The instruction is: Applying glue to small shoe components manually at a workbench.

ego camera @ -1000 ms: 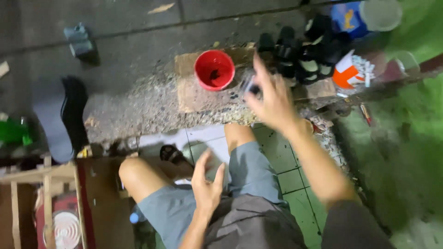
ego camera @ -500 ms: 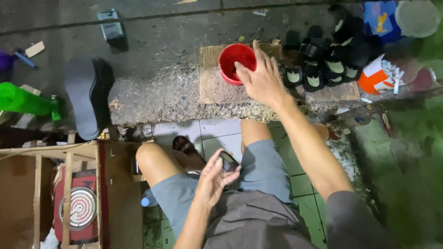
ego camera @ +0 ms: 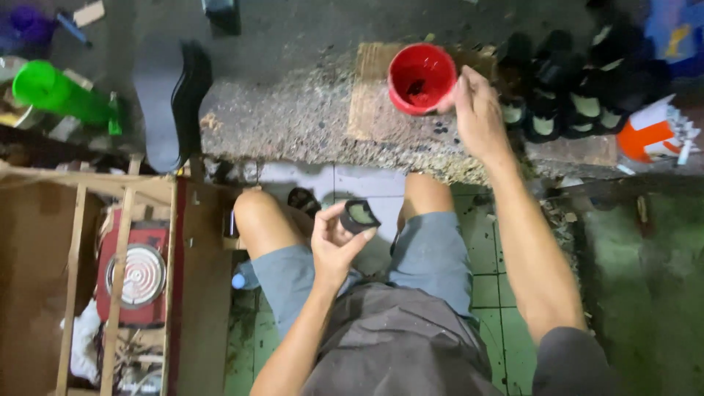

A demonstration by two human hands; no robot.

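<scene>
Beside the red cup, our right hand touches its rim, fingers curled; whether it grips, we cannot tell; left hand pinches a small black piece, well short of the cup; we'd hold the piece level and steady the cup against tipping.

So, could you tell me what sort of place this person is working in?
Probably a small informal shoe-repair workshop at floor level: a black shoe sole on rough concrete, rows of small black heel pieces, a red pot, and one piece in the left hand.

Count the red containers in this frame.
1: a red cup on the stone ledge, with the right hand at its rim. The left hand holds a small black piece. Others may be hidden.
</scene>
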